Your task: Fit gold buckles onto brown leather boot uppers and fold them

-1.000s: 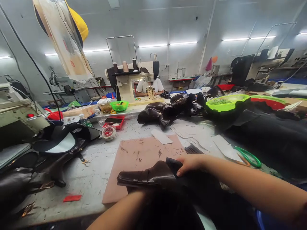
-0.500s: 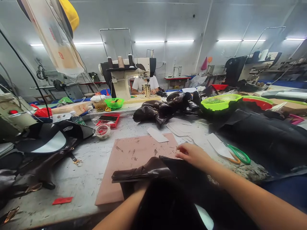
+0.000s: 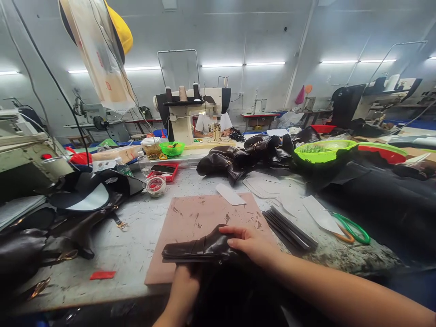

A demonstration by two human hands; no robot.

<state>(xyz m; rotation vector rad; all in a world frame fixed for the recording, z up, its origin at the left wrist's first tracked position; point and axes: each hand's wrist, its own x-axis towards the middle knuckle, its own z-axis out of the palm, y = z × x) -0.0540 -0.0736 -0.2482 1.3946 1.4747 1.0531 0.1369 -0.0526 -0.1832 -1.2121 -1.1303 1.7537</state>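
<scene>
Now, find the dark brown leather piece point(image 3: 194, 251) above the near part of the pink board point(image 3: 194, 218), with strap-like bands across its face. Record right hand point(image 3: 254, 245) at its upper edge: thumb and index finger narrow, pinching the leather. Record left hand point(image 3: 185, 277) low, beneath the same piece; cannot tell spread or grip of the fingers because of the leather in front.

Check for writing. Read "Di" in blue on the clear plastic bag point(image 3: 289, 120) at the back; cannot make out the rest. Note a red mark on the hanging bag point(image 3: 102, 63), upper left; cannot read. Note a green label on the bottle point(image 3: 124, 169); too small to read.

Right of the board, list dark strips point(image 3: 289, 229) in a loose bundle, then scissors point(image 3: 356, 224) with green and orange handles. Across the board's far edge, note white card point(image 3: 230, 195). Beyond, list pale flat pieces point(image 3: 264, 184) and heaped dark leather point(image 3: 235, 159), near a lime-green basket point(image 3: 313, 158). To the left, list a red strip point(image 3: 102, 274) on the table point(image 3: 132, 254) and a red tray point(image 3: 176, 171). Farther off, note a person point(image 3: 203, 123) in white behind a sewing machine point(image 3: 180, 129).
</scene>
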